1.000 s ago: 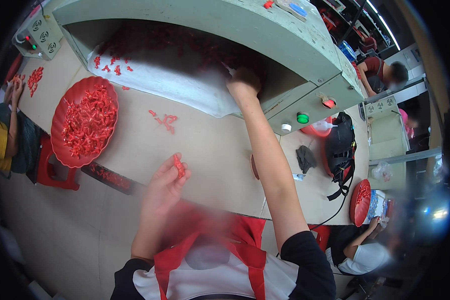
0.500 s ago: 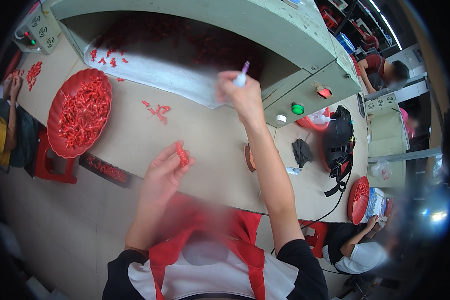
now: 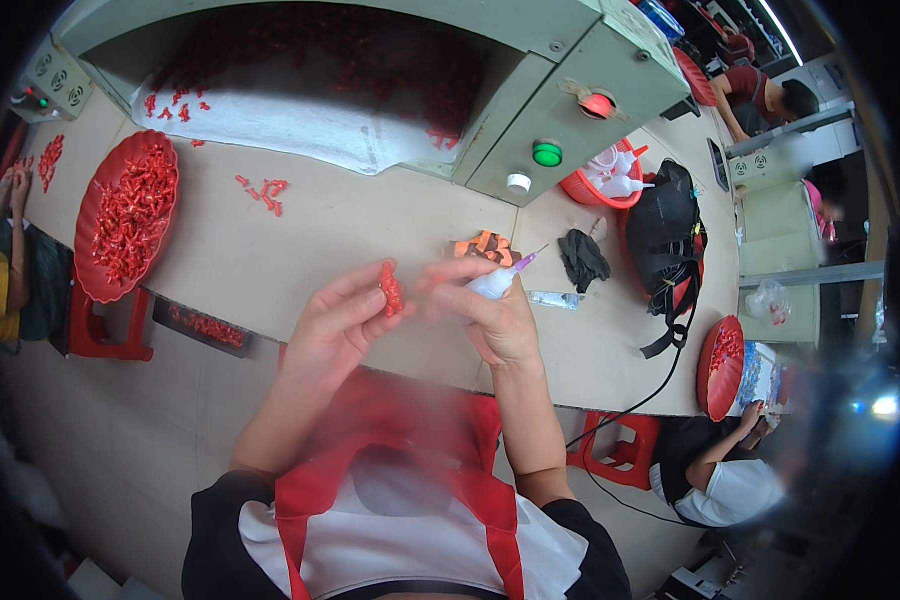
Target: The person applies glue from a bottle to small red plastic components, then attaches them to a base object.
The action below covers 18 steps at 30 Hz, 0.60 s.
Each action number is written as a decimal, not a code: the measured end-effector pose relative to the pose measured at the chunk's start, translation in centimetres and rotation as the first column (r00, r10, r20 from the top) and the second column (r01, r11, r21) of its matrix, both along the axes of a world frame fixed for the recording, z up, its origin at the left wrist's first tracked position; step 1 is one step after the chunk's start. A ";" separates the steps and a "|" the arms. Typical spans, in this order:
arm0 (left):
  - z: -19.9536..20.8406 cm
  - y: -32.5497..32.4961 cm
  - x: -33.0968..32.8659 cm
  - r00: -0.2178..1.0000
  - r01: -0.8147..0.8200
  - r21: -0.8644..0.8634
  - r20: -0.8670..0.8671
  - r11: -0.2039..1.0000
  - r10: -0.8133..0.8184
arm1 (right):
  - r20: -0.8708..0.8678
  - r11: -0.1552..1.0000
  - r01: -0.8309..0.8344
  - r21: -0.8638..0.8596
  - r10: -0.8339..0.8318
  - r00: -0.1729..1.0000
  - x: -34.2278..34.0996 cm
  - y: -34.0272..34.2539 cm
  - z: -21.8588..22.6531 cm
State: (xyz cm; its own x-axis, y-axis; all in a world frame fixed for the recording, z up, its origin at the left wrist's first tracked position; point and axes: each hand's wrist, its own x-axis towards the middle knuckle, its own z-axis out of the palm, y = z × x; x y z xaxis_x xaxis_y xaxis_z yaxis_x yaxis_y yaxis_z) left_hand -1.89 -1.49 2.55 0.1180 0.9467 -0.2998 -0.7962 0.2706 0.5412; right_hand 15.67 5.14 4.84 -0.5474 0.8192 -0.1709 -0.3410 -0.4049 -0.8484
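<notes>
Between the thumb and fingers of my left hand (image 3: pixel 340 310) is a small red plastic piece (image 3: pixel 391 289), held upright. Close beside it on the right, my right hand (image 3: pixel 490 315) is closed round a white squeeze bottle (image 3: pixel 492 284) with a purple needle tip that points up and to the right, away from the red piece. A few loose red pieces (image 3: pixel 265 192) lie on the table ahead of my left hand. At the left, a red scalloped tray (image 3: pixel 84 235) is heaped with similar pieces.
A pale green machine (image 3: pixel 570 150) with a deep opening stands at the back; red pieces lie on its white sheet (image 3: pixel 300 140). At right are a red basket (image 3: pixel 573 190) of bottles, a black bag (image 3: pixel 660 240) and a dark cloth (image 3: pixel 582 258). Co-workers sit at both sides.
My right hand has come down from the machine's opening toward my left hand, with the squeeze bottle still in it. The whole view has shifted, and an orange-and-brown object behind my right hand shows more.
</notes>
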 end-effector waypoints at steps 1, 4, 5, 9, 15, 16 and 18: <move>0.1 0.0 0.2 1.000 0.004 -0.001 -0.010 1.000 -0.004 | 0.062 0.998 0.045 0.044 -0.048 0.997 0.2 -0.2 0.2; 0.2 -0.1 0.8 0.999 0.005 0.003 -0.042 1.000 -0.005 | 0.148 0.992 0.105 0.075 -0.115 0.982 0.7 -0.9 0.7; 0.2 -0.1 1.0 0.998 0.003 0.008 -0.058 1.000 -0.003 | 0.143 0.992 0.104 0.072 -0.114 0.983 0.9 -1.1 0.7; 0.3 -0.1 2.1 0.992 -0.017 0.062 -0.127 0.998 0.025 | 0.255 0.973 0.116 0.202 -0.167 0.952 1.5 -2.0 0.8; 0.1 -0.1 3.3 0.930 -0.099 0.193 -0.331 0.976 0.160 | 0.356 0.696 0.094 0.712 -0.473 0.806 0.5 -3.0 0.9; 0.1 -0.1 3.3 0.911 -0.104 0.231 -0.367 0.967 0.185 | 0.373 0.667 0.083 0.741 -0.510 0.775 0.3 -3.1 0.9; -0.1 -0.1 3.4 0.891 -0.108 0.269 -0.401 0.957 0.213 | 0.369 0.631 0.077 0.772 -0.543 0.754 0.1 -3.2 0.7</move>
